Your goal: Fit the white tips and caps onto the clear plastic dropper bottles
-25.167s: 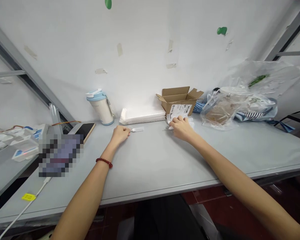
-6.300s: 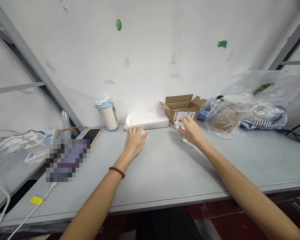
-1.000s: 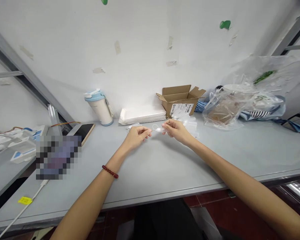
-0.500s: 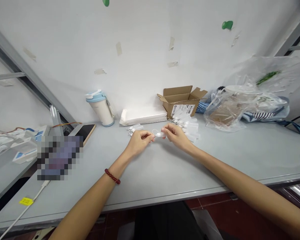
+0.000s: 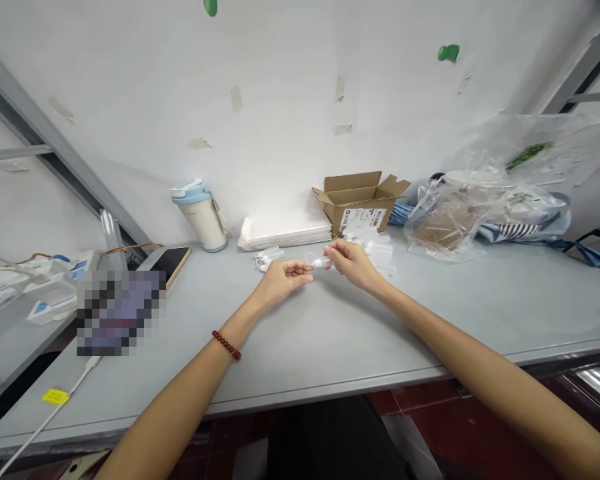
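Between my hands, above the table, is a small clear plastic tube (image 5: 322, 263) with a white neck and a thin loop of cord or wire at its left end. My right hand (image 5: 349, 262) pinches its right end between thumb and fingers. At the left end, the fingertips of my left hand (image 5: 283, 279) reach the tube's tip, with the thumb held apart below them. Beyond my right hand lies a pile of similar clear tubes (image 5: 380, 252), partly hidden by it. A smaller bunch of tubes (image 5: 269, 255) lies just behind my left hand.
Against the wall stand a blue-lidded cup (image 5: 200, 217), a stack of white trays or envelopes (image 5: 285, 232) and an open cardboard box (image 5: 363, 217). Plastic bags (image 5: 445, 230) lie at right. A phone (image 5: 175, 263), a blurred-out patch and a cable (image 5: 45, 423) occupy the left.
My left thumb has come away from its fingertips, which were pinched at the tube's left end. My right hand still holds the tube, almost in the same place. The view has shifted slightly.
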